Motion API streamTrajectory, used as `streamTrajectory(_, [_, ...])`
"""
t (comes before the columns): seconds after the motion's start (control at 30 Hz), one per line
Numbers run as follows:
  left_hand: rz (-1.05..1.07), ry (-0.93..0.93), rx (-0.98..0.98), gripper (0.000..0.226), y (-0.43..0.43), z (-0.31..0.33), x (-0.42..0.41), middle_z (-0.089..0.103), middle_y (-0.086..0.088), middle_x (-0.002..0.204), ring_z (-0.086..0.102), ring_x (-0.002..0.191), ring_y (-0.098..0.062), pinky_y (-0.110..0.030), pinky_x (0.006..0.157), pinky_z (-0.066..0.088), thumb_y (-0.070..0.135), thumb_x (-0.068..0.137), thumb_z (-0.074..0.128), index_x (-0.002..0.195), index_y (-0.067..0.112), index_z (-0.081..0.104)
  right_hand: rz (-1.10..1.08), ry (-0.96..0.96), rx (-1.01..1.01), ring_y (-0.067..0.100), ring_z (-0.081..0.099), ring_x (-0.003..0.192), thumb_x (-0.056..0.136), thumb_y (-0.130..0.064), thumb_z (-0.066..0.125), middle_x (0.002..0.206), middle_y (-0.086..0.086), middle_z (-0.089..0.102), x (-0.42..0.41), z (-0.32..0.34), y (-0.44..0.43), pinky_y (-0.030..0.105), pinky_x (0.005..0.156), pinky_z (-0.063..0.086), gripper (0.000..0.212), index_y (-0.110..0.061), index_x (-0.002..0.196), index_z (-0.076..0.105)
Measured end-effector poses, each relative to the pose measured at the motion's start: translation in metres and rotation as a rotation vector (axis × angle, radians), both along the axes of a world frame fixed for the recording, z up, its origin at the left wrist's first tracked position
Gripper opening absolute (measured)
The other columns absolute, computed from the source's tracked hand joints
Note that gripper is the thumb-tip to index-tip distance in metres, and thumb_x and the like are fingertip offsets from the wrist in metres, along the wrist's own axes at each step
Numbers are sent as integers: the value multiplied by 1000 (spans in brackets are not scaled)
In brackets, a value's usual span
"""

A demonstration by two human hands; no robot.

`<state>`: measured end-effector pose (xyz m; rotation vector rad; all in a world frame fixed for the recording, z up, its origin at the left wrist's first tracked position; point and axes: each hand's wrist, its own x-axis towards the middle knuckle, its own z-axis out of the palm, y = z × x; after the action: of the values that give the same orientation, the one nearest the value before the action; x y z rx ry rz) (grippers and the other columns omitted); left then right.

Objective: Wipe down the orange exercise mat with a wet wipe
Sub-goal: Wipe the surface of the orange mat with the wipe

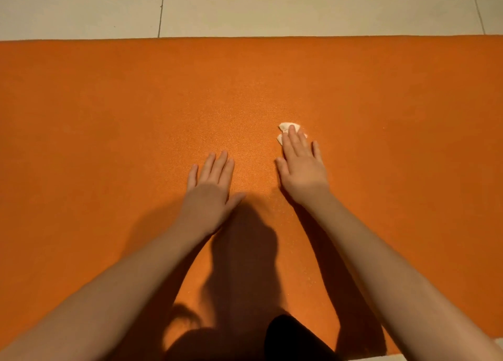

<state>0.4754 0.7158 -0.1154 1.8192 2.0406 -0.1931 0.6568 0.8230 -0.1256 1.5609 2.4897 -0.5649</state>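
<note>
Two bare hands, palms down on one orange exercise mat [109,116] that spans the view from 9 to 3 o'clock. Pale tiled floor [81,7] beyond the mat's far edge at 12 o'clock, crossed by two dark grout lines. At 6 o'clock, one dark rounded shape [294,339], probably clothing, over the mat's near part. Broad shadow [245,252] of arms and head cast between the forearms, darkening the mat's middle from the centre down to 6 o'clock.

One wet wipe [285,126], white and crumpled, on the mat at 1 o'clock from the view's centre. Mostly hidden under the fingertips of the right hand [302,167], with only its far and left edges showing. Right fingers straight and together, pressing the wipe flat against the mat, not curled round it. Left hand [211,182] at 8 o'clock from centre, fingers straight and slightly spread, resting on bare mat, holding nothing, apart from the right hand and the wipe.
</note>
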Motion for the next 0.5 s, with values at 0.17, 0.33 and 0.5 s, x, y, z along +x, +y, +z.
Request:
streamTrajectory(0.17, [-12,22,30,78,-5,-5,0,-1,-3,165,-7,151,-21,-45,119,-4,62,95,15,157,16,8,433,73,16,16,2,150,92,-51,5,163,0,6,-5,-3,-10,36,120,-9,74,-15,156,15])
streamTrajectory(0.33, [-28,-18,81,76,-2,-3,-3,21,-8,162,13,150,-27,-48,118,6,58,94,21,153,11,28,98,-18,44,16,-7,150,102,-45,12,163,-1,-8,-3,-5,33,37,118,-13,62,-18,157,2])
streamTrajectory(0.5, [75,9,-64,78,50,10,-20,-14,2,164,-15,150,-19,-46,118,-9,53,100,38,157,19,-3,245,127,8,17,-5,150,100,-45,19,163,1,1,-18,-5,0,38,121,-7,65,-15,157,12])
